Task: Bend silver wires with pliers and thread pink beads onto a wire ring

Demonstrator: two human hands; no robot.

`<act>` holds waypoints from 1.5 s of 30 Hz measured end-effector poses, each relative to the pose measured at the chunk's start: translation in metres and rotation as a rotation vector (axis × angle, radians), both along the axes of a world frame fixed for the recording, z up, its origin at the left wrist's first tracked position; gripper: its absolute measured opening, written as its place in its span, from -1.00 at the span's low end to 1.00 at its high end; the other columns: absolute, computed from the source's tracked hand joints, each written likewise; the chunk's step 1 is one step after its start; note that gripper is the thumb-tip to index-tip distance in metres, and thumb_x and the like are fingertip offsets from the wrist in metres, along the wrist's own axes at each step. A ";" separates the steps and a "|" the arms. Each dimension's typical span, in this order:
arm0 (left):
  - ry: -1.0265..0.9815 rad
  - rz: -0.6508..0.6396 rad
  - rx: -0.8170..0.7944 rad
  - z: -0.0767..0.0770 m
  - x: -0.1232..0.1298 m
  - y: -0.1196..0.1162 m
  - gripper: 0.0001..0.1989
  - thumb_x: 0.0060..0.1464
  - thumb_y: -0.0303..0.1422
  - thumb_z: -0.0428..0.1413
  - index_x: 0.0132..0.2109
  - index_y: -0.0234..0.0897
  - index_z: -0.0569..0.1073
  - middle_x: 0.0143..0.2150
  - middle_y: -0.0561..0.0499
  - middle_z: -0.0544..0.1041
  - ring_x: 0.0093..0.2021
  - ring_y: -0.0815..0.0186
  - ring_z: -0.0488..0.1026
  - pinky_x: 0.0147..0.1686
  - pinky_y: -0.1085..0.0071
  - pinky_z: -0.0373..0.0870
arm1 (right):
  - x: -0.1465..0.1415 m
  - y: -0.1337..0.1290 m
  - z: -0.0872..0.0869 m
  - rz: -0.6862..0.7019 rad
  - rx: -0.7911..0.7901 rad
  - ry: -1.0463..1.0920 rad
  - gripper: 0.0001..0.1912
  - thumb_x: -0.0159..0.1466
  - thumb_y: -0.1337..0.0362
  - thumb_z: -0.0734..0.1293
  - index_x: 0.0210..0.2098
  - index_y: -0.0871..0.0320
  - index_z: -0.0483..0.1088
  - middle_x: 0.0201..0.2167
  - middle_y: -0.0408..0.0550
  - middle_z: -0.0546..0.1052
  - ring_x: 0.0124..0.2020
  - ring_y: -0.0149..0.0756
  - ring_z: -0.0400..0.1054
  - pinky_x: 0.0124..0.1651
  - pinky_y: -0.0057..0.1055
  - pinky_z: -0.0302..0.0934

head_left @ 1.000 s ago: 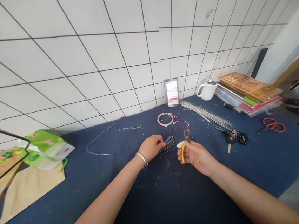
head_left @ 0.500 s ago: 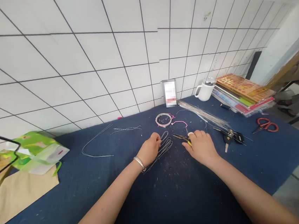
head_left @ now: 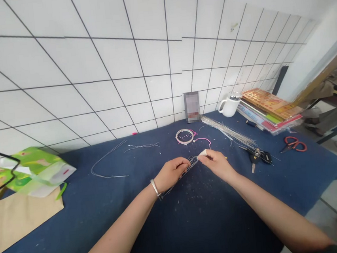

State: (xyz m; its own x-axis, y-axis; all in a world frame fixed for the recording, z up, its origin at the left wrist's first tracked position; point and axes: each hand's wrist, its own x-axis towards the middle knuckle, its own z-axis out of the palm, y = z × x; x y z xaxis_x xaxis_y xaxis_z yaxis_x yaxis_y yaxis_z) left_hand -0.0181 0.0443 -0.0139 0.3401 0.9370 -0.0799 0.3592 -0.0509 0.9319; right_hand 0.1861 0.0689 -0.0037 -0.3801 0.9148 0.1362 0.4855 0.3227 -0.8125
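Over the middle of the dark blue cloth, my left hand (head_left: 173,173), with a bracelet at its wrist, is closed on a thin looped metal wire (head_left: 193,160). My right hand (head_left: 216,163) pinches the loop's far end between thumb and forefinger; a white wrap covers one of its fingers. More bent wires (head_left: 171,190) run out below my left hand. Just past my right hand shows a yellow bit of the pliers (head_left: 226,158); the rest is hidden behind the hand. Beyond both hands sits a round ring dish (head_left: 184,142) with small beads inside and a pink cord (head_left: 204,139) beside it.
Straight wires (head_left: 231,130) lie in a bundle at the back right, near a white mug (head_left: 229,105) and stacked books (head_left: 271,108). Keys (head_left: 255,158) and red-handled scissors (head_left: 292,145) lie at right. Bent wire (head_left: 93,169) and a green bag (head_left: 35,167) are at left.
My right hand has let go of the pliers and moved left to pinch the wire loop. My left hand has shifted slightly right, still holding the wire.
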 end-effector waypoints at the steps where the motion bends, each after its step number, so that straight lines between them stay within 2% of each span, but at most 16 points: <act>1: 0.017 -0.009 0.020 0.000 0.000 0.000 -0.77 0.08 -0.29 -0.10 -0.25 -0.26 0.41 -0.47 0.09 0.37 -0.54 0.45 0.25 -0.51 0.53 0.23 | -0.003 0.002 -0.001 0.006 -0.032 0.034 -0.74 0.20 0.11 0.19 -0.45 0.16 0.35 -0.54 -0.18 0.37 -0.48 -0.39 0.21 -0.42 -0.48 0.04; 5: 0.098 -0.037 0.094 -0.003 -0.002 0.001 -0.77 0.11 -0.32 -0.12 -0.26 -0.24 0.42 -0.46 0.09 0.39 -0.49 0.42 0.29 -0.45 0.52 0.25 | -0.006 0.008 -0.009 0.001 -0.054 0.029 -0.75 0.18 0.16 0.20 -0.54 0.17 0.28 -0.61 -0.22 0.28 -0.54 -0.44 0.12 -0.46 -0.51 -0.02; 9: 0.240 -0.062 0.246 -0.007 -0.003 0.005 -0.76 0.12 -0.33 -0.10 -0.30 -0.22 0.45 -0.36 0.04 0.46 -0.31 0.34 0.36 -0.24 0.44 0.27 | 0.002 0.013 -0.012 -0.064 -0.017 -0.023 -0.74 0.15 0.16 0.23 -0.59 0.17 0.24 -0.62 -0.23 0.26 -0.55 -0.45 0.09 -0.47 -0.50 -0.04; 13: 0.266 -0.025 0.312 -0.003 -0.004 0.006 -0.74 0.13 -0.29 -0.09 -0.21 -0.21 0.48 -0.22 -0.03 0.49 -0.14 0.25 0.35 -0.05 0.32 0.22 | 0.013 0.014 -0.006 -0.091 -0.135 0.113 -0.74 0.13 0.13 0.24 -0.56 0.17 0.27 -0.63 -0.23 0.27 -0.57 -0.45 0.10 -0.47 -0.50 -0.02; 15: 0.153 -0.018 0.206 0.003 -0.007 0.004 -0.70 0.15 -0.24 -0.10 -0.16 -0.22 0.47 -0.17 -0.04 0.49 -0.13 0.25 0.37 -0.04 0.30 0.23 | 0.016 0.013 -0.001 -0.114 -0.187 0.223 -0.74 0.14 0.12 0.24 -0.55 0.18 0.26 -0.63 -0.23 0.26 -0.57 -0.45 0.10 -0.47 -0.50 -0.01; 20: -0.324 -0.147 -0.312 0.018 -0.011 -0.003 -0.60 0.13 -0.13 -0.10 -0.07 -0.32 0.39 -0.20 -0.15 0.50 -0.27 0.28 0.46 -0.25 0.34 0.37 | 0.017 0.010 0.006 -0.139 -0.181 0.341 -0.74 0.14 0.14 0.27 -0.57 0.18 0.23 -0.65 -0.25 0.23 -0.58 -0.47 0.07 -0.47 -0.49 -0.02; 24: -0.405 -0.223 -0.450 0.020 -0.012 -0.006 -0.58 0.11 -0.11 -0.07 -0.08 -0.36 0.40 -0.25 -0.17 0.49 -0.36 0.30 0.46 -0.40 0.39 0.37 | 0.019 0.009 0.009 -0.146 -0.151 0.331 -0.74 0.14 0.16 0.26 -0.58 0.18 0.23 -0.65 -0.25 0.20 -0.58 -0.47 0.05 -0.48 -0.49 -0.05; 27: -0.257 -0.158 -0.266 0.022 -0.011 -0.005 -0.63 0.10 -0.14 -0.05 -0.08 -0.31 0.41 -0.23 -0.11 0.48 -0.30 0.30 0.44 -0.38 0.40 0.36 | 0.019 0.007 0.013 -0.112 -0.219 0.373 -0.73 0.16 0.17 0.26 -0.58 0.17 0.21 -0.67 -0.26 0.17 -0.60 -0.49 0.01 -0.50 -0.49 -0.08; 30: -0.110 -0.098 -0.005 0.026 -0.009 -0.007 -0.64 0.05 -0.21 0.04 -0.01 -0.21 0.38 -0.04 -0.07 0.40 -0.05 0.25 0.33 -0.09 0.33 0.27 | 0.015 0.003 0.018 -0.069 -0.280 0.428 -0.75 0.17 0.20 0.26 -0.57 0.18 0.20 -0.67 -0.27 0.15 -0.61 -0.51 -0.02 -0.51 -0.49 -0.10; 32: -0.140 -0.165 -0.007 0.027 -0.004 -0.010 -0.60 0.05 -0.22 0.05 0.05 -0.18 0.32 0.02 -0.07 0.36 0.00 0.24 0.28 -0.03 0.31 0.23 | 0.011 0.000 0.020 -0.056 -0.292 0.448 -0.75 0.16 0.21 0.26 -0.58 0.18 0.20 -0.68 -0.27 0.14 -0.62 -0.52 -0.03 -0.52 -0.49 -0.10; 33: -0.191 -0.213 -0.073 0.027 -0.002 -0.012 -0.60 0.06 -0.21 0.03 0.06 -0.19 0.31 -0.02 -0.08 0.38 -0.05 0.25 0.32 -0.08 0.32 0.27 | 0.009 0.000 0.020 -0.056 -0.294 0.455 -0.74 0.16 0.21 0.27 -0.58 0.18 0.20 -0.68 -0.27 0.14 -0.62 -0.52 -0.03 -0.52 -0.49 -0.10; 35: -0.328 -0.265 -0.249 0.025 0.003 -0.016 -0.64 0.10 -0.20 -0.02 0.01 -0.27 0.33 -0.22 -0.07 0.43 -0.31 0.35 0.40 -0.33 0.42 0.34 | 0.005 -0.001 0.021 -0.077 -0.287 0.460 -0.72 0.15 0.20 0.28 -0.60 0.18 0.19 -0.69 -0.27 0.14 -0.63 -0.52 -0.04 -0.53 -0.50 -0.10; 37: -0.470 -0.237 -0.405 0.021 0.006 -0.018 -0.66 0.11 -0.18 -0.05 -0.09 -0.33 0.37 -0.44 0.04 0.35 -0.60 0.52 0.24 -0.62 0.56 0.20 | 0.002 0.000 0.021 -0.108 -0.272 0.474 -0.70 0.14 0.18 0.29 -0.61 0.18 0.17 -0.70 -0.28 0.14 -0.64 -0.53 -0.04 -0.55 -0.51 -0.10; 38: -0.531 -0.214 -0.462 0.020 0.007 -0.018 -0.67 0.11 -0.18 -0.04 -0.13 -0.35 0.37 -0.49 0.09 0.28 -0.67 0.57 0.11 -0.70 0.61 0.07 | 0.000 0.001 0.021 -0.120 -0.275 0.490 -0.69 0.13 0.17 0.30 -0.61 0.18 0.17 -0.70 -0.28 0.15 -0.64 -0.53 -0.03 -0.56 -0.51 -0.10; 41: -0.657 -0.174 -0.567 0.019 0.005 -0.018 -0.71 0.11 -0.20 -0.02 -0.21 -0.37 0.38 -0.55 0.16 0.16 -0.71 0.62 -0.07 -0.76 0.64 -0.15 | -0.006 -0.001 0.023 -0.099 -0.375 0.569 -0.74 0.15 0.12 0.29 -0.52 0.17 0.22 -0.67 -0.27 0.19 -0.66 -0.53 0.00 -0.60 -0.53 -0.09; 45: -0.738 -0.174 -0.631 0.022 0.004 -0.018 -0.75 0.12 -0.23 -0.02 -0.26 -0.36 0.37 -0.57 0.18 0.13 -0.72 0.63 -0.07 -0.76 0.65 -0.17 | -0.020 -0.008 0.028 0.089 -0.611 0.674 -0.75 0.17 0.08 0.26 -0.29 0.13 0.29 -0.60 -0.26 0.23 -0.66 -0.53 0.05 -0.66 -0.56 -0.08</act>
